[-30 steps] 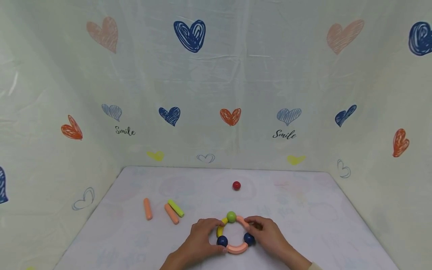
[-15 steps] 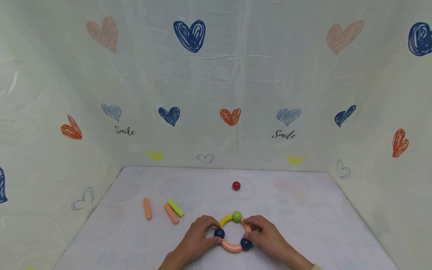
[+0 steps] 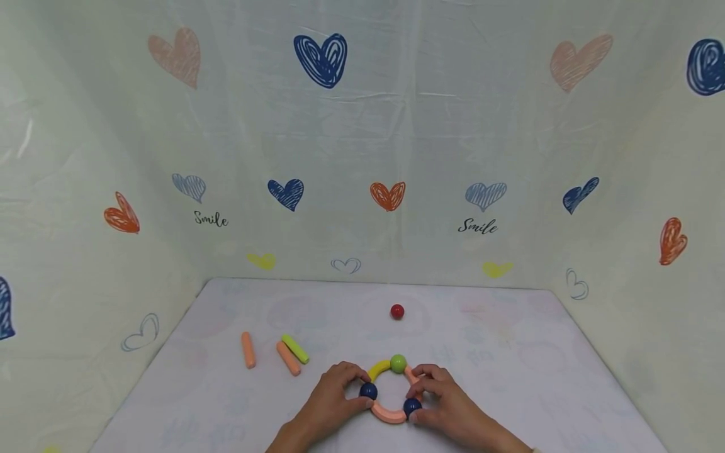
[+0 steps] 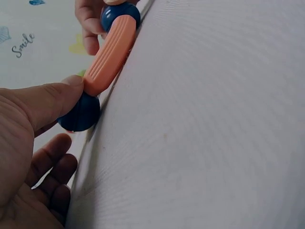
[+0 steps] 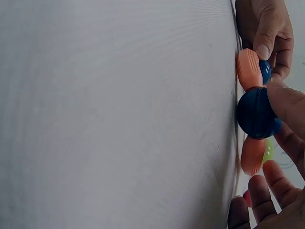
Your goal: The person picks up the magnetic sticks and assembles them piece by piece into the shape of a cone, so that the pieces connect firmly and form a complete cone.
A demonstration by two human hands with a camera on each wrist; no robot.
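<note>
A ring of curved rods and balls lies on the white table in the head view. It joins a green ball, a yellow curved rod, two navy balls and two peach curved rods, one of them the front rod. My left hand pinches the left navy ball by the rod's end, the thumb showing in the left wrist view. My right hand pinches the right navy ball between thumb and finger. Its fingers partly hide the right peach rod.
A red ball sits farther back on the table. To the left lie a straight orange rod, a second orange rod and a lime rod beside it. A heart-printed curtain surrounds the table.
The ring has turned a little clockwise, its green ball shifting right. My right hand has moved its grip from the right peach rod to the right navy ball.
</note>
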